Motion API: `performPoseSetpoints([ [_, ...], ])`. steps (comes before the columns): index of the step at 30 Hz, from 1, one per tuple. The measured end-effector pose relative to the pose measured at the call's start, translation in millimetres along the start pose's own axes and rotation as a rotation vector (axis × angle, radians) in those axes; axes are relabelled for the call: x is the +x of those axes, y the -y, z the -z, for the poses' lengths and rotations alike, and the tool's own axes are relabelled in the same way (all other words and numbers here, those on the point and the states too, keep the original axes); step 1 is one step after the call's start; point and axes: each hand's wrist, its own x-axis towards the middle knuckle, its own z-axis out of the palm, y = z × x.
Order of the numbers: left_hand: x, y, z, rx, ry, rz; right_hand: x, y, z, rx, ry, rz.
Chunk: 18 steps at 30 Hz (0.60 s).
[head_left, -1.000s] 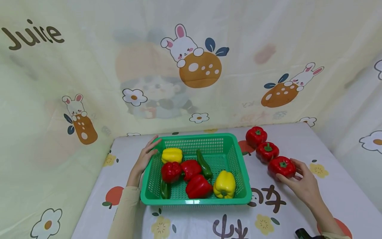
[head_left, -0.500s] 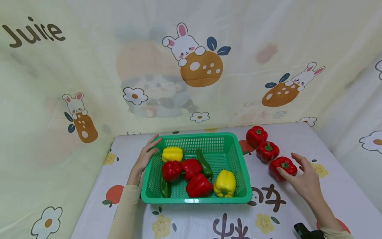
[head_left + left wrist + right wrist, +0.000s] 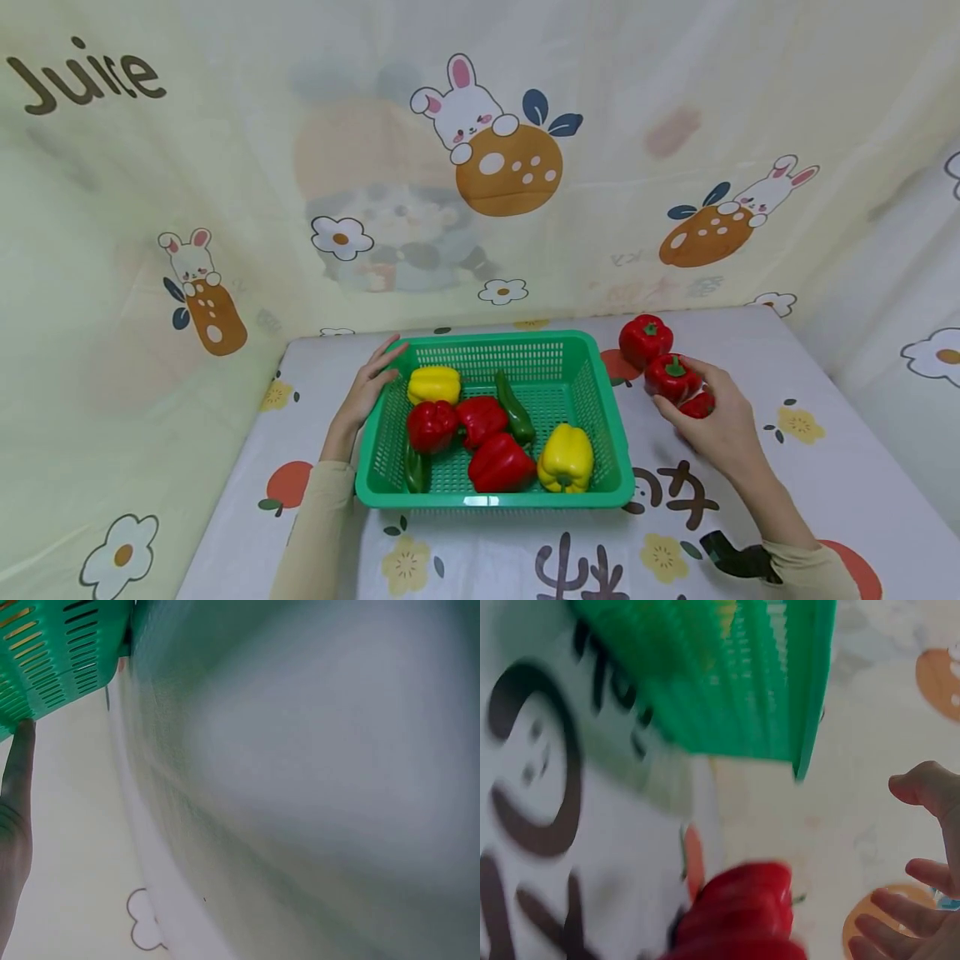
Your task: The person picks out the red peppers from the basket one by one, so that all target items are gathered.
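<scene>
A green plastic basket [image 3: 495,501] holds red bell peppers [image 3: 501,463], yellow bell peppers [image 3: 566,458] and green chili peppers [image 3: 514,408]. My left hand [image 3: 364,395] rests straight fingers on its left rim; in the left wrist view a finger [image 3: 20,765] touches the green wall. Three more red bell peppers stand in a slanting row right of the basket. Over the nearest one, partly hidden, my right hand [image 3: 716,417] reaches with thumb and fingers apart about the middle pepper [image 3: 672,378]. In the right wrist view the fingers [image 3: 907,915] are spread, with red peppers [image 3: 742,911] below and apart.
The farthest red bell pepper [image 3: 646,341] touches the middle one or nearly so. A printed cloth covers the table [image 3: 465,550], and a printed curtain [image 3: 585,275] stands behind and at both sides. Something black [image 3: 738,558] sits at the right wrist.
My right hand has let go of the nearest red bell pepper, lifted off it and moved away and left to the middle one. The left hand and basket stay put.
</scene>
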Motion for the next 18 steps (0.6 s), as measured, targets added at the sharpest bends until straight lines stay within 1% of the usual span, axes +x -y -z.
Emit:
performPoseSetpoints([
  [4, -0.8, -1.1, 0.4, -0.005, 0.003, 0.006, 3.4, 20, -12, 0.040, 0.014, 0.094],
  [8, -0.3, -1.2, 0.2, 0.000, 0.007, 0.018, 5.2, 37, -24, 0.080, 0.079, 0.131],
  [12, -0.2, -1.0, 0.4, 0.003, 0.005, 0.017, 6.8, 54, -35, 0.125, 0.167, 0.131],
  [18, -0.5, -2.7, -0.4, -0.003, 0.002, 0.025, 3.1, 77, -56, 0.088, 0.299, 0.109],
])
